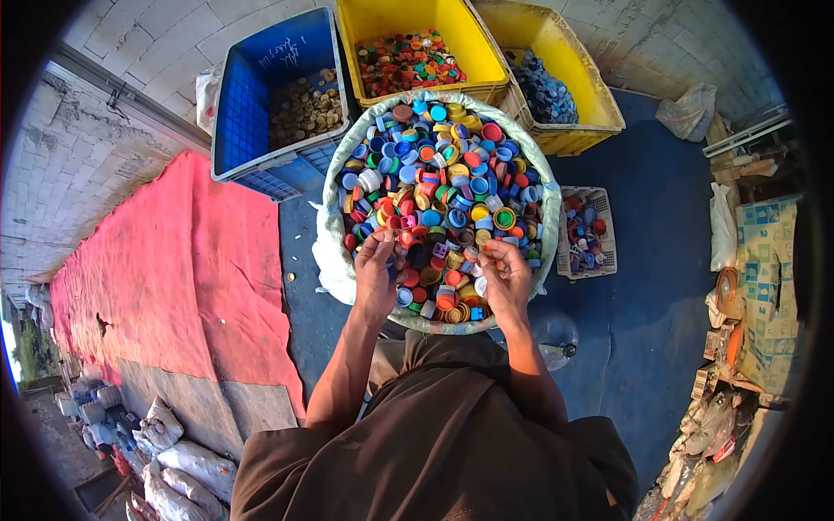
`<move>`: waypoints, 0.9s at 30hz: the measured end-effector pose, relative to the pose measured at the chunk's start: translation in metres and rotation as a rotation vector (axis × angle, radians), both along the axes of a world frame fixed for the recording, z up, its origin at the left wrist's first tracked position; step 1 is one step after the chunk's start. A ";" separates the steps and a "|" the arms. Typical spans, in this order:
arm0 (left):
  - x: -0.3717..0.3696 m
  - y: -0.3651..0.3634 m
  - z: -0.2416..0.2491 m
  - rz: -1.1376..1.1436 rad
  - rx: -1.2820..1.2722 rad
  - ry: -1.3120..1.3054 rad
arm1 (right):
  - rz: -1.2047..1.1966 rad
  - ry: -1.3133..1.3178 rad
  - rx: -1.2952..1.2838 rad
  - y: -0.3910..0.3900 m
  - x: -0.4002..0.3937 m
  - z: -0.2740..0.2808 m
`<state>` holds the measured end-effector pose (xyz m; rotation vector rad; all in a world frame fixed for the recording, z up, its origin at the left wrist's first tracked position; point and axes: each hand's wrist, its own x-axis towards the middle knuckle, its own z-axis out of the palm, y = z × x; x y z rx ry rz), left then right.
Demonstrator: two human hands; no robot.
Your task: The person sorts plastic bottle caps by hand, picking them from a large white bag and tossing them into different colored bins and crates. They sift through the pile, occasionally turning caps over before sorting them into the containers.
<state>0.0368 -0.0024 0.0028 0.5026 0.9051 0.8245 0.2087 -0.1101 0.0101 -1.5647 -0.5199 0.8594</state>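
A round sack with a rolled pale green rim (334, 165) stands before me, heaped with plastic bottle caps (434, 187) of many colours. Over the left part of the heap is my left hand (379, 271), its fingers curled together near red and pink caps; what they hold, if anything, is too small to name. My right hand (506, 276) is over the right part, thumb and fingers pinched close to a small orange-red piece; whether it grips that piece is unclear.
Behind the sack stand a blue crate (228, 122) with tan caps, a yellow crate (426, 88) with red and orange caps, and another yellow crate (599, 95) with blue ones. A white basket (591, 273) sits right. Pink cloth (174, 269) lies left.
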 end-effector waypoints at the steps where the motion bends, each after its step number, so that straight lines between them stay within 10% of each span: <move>1: -0.001 -0.001 -0.001 -0.020 0.012 0.003 | -0.006 -0.057 0.039 -0.004 0.006 -0.008; 14: -0.023 -0.004 0.010 0.093 -0.026 -0.028 | 0.705 -0.763 -0.079 0.007 -0.044 0.017; 27: -0.044 -0.012 0.012 0.145 -0.051 -0.102 | 0.727 -0.872 -0.237 0.020 -0.080 -0.010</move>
